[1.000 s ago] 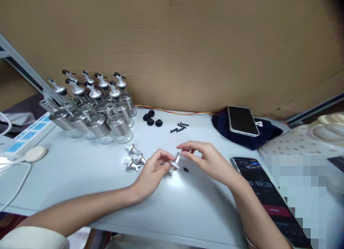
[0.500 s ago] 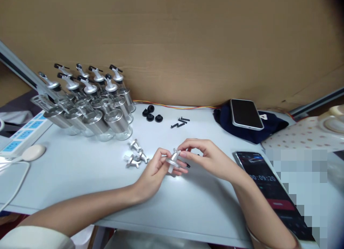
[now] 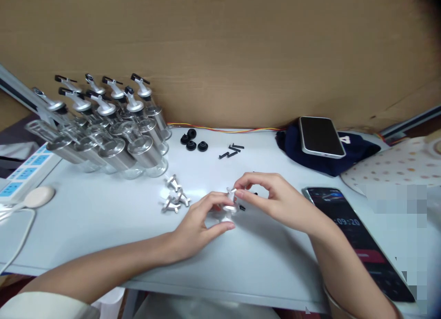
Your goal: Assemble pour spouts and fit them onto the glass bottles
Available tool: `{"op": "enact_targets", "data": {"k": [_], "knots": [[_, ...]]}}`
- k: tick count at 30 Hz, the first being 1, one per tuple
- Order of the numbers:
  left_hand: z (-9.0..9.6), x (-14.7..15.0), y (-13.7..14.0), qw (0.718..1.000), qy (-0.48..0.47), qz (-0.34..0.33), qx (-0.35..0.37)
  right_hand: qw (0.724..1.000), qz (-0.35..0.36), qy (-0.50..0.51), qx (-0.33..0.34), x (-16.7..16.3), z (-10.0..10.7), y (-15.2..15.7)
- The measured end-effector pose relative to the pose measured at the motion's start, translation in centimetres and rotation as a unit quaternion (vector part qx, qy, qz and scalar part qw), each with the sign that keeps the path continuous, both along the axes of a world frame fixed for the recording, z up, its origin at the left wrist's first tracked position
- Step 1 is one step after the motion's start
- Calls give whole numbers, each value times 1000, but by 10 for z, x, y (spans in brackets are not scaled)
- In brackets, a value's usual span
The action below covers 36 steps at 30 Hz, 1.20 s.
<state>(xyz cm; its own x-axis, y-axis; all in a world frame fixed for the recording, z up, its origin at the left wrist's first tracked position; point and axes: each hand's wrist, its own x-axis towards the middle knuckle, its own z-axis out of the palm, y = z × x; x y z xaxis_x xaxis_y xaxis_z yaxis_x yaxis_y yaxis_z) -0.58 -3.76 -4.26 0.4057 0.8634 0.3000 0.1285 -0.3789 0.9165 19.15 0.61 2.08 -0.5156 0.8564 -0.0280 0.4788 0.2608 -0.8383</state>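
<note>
A silver pourer spout [image 3: 230, 207] with a round collar is between my two hands, just above the front middle of the table. My left hand [image 3: 203, 218] is curved around it, fingers by the collar and thumb low near its bottom end. With thumb and index finger, my right hand [image 3: 272, 197] pinches the spout's narrow upper end. Several more silver pourer spouts [image 3: 175, 197] lie to the left of my left hand. Small black pieces [image 3: 242, 208] show partly behind and under my right hand.
Glass bottles [image 3: 113, 153] with steel bands, several topped with pourers, crowd the back left. Black rubber stoppers [image 3: 191, 145] and black levers [image 3: 231, 151] lie at the back. A phone [image 3: 358, 245] lies right; another device [image 3: 322, 136] rests on a dark cap [image 3: 292, 149]. A power strip [image 3: 25, 172] is left.
My left hand has turned, its thumb now low in front and its fingers at the collar. The pourer spout stands more upright. My view has shifted slightly.
</note>
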Motion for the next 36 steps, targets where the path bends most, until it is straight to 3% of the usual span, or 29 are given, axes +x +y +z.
{"op": "enact_targets", "data": {"k": [4, 10, 16, 25, 28, 32, 36], "knots": [[-1, -1, -1, 999, -23, -16, 14, 999, 17, -25, -30, 6, 2, 3], [-5, -4, -8, 998, -13, -28, -58, 988, 40, -137, -50, 14, -6, 8], [-7, -10, -5, 993, 53, -42, 101, 980, 32, -193, -29, 5, -12, 5], [-9, -11, -2, 994, 36, -31, 95, 980, 39, -196, -5, 2, -16, 2], [-7, -10, -1, 993, 36, -25, 111, 989, 32, -144, -2, 3, -10, 2], [0, -11, 3, 980, 79, -32, 178, 1000, -14, -4, 19, 4, -1, 1], [1, -12, 3, 986, 77, -27, 144, 992, -69, 103, -17, 3, 3, 0]]}}
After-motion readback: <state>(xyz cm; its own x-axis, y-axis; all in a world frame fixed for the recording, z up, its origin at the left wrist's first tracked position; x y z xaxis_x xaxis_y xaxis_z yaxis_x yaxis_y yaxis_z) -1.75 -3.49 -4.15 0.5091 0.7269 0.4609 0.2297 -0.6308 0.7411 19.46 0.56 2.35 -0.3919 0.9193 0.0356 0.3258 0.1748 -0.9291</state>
